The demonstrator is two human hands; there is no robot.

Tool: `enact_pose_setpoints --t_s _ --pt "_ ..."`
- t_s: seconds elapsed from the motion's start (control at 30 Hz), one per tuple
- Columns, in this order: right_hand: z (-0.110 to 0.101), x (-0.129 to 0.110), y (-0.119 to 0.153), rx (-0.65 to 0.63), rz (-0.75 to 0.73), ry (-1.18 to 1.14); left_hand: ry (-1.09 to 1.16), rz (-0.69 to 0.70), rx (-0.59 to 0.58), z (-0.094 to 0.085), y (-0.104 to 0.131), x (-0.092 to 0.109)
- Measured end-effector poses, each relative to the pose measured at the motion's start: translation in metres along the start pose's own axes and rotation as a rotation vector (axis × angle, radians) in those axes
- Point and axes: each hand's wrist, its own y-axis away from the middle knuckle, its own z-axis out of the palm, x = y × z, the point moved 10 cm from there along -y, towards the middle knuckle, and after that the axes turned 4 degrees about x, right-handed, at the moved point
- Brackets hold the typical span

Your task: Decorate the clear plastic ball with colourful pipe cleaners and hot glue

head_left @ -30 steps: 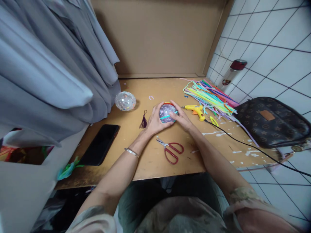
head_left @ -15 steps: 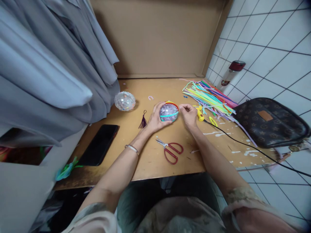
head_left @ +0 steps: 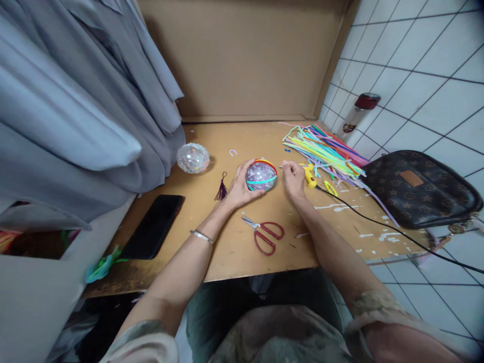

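A clear ball (head_left: 260, 173) banded with coloured strips, turquoise across the front and red and yellow over the top, rests in my left hand (head_left: 239, 185), whose fingers and thumb wrap its left side. Just right of the ball, and apart from it, my right hand (head_left: 293, 177) is closed with its fingertips drawn together; whatever they pinch is too small to make out. Behind that hand lies a yellow glue gun (head_left: 310, 176) with a black cord. Red-handled scissors (head_left: 264, 234) lie slightly spread below the ball. A dark purple tassel (head_left: 221, 187) lies left of my left hand.
Another clear ball (head_left: 193, 158) sits back left, near the grey curtain (head_left: 151, 101). A bundle of coloured pipe cleaners (head_left: 325, 151) lies back right, beside a brown bag (head_left: 419, 189) and a red-capped bottle (head_left: 357, 116). A black phone (head_left: 154, 227) lies at left.
My right hand has drawn slightly away from the ball and its fingers have curled in more. The ball has tilted a little in my left hand.
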Motion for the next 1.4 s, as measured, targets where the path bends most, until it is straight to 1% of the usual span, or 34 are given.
enact_pose_setpoints --t_s 0.13,0.17,0.23,0.3,0.37,0.43,0.5,0.6,0.67,0.73,0.8,0.87,0.97,1.03,1.1,1.2,1.3,1.4 --pt "0.009 -0.022 0.008 -0.093 -0.209 0.264 -0.007 -0.043 0.033 -0.002 0.0 -0.004" --pt "0.01 -0.026 0.009 -0.11 -0.243 0.356 -0.009 -0.058 0.046 -0.003 0.0 -0.006" --pt "0.006 -0.028 0.009 -0.108 -0.254 0.565 -0.012 -0.087 0.076 -0.005 0.0 -0.01" --pt "-0.005 -0.026 0.006 -0.073 -0.2 0.778 -0.022 -0.111 0.112 -0.008 0.0 -0.013" --pt "-0.018 -0.019 0.003 -0.043 -0.101 0.96 -0.043 -0.126 0.147 -0.012 -0.001 -0.014" --pt "-0.028 -0.007 0.001 -0.071 0.023 1.097 -0.062 -0.136 0.172 -0.015 -0.001 -0.014" --pt "-0.035 0.009 0.001 -0.128 0.146 1.173 -0.067 -0.138 0.18 -0.015 -0.001 -0.014" --pt "-0.045 0.027 0.001 -0.168 0.245 1.209 -0.07 -0.134 0.173 -0.014 -0.001 -0.013" --pt "-0.051 0.034 0.0 -0.173 0.252 1.196 -0.079 -0.131 0.161 -0.013 -0.001 -0.012" --pt "-0.056 0.036 0.0 -0.171 0.221 1.153 -0.085 -0.122 0.145 -0.014 -0.001 -0.009" --pt "-0.06 0.033 0.0 -0.165 0.164 1.108 -0.086 -0.11 0.138 -0.015 0.0 -0.007" --pt "-0.065 0.022 -0.002 -0.129 0.064 1.09 -0.085 -0.101 0.144 -0.016 0.0 -0.006" --pt "-0.076 -0.003 -0.01 0.01 -0.133 1.063 -0.084 -0.108 0.161 -0.017 0.001 -0.01" --pt "-0.087 -0.009 -0.02 0.107 -0.216 1.018 -0.081 -0.119 0.173 -0.016 0.002 -0.013" --pt "-0.095 0.0 -0.032 0.15 -0.23 0.965 -0.075 -0.123 0.176 -0.015 0.002 -0.014" --pt "-0.102 0.03 -0.048 0.138 -0.162 0.933 -0.065 -0.123 0.162 -0.015 0.002 -0.014" --pt "-0.103 0.06 -0.052 0.105 -0.091 0.924 -0.068 -0.13 0.154 -0.017 0.003 -0.015" --pt "-0.099 0.078 -0.05 0.082 -0.064 0.913 -0.063 -0.15 0.149 -0.018 0.005 -0.018"
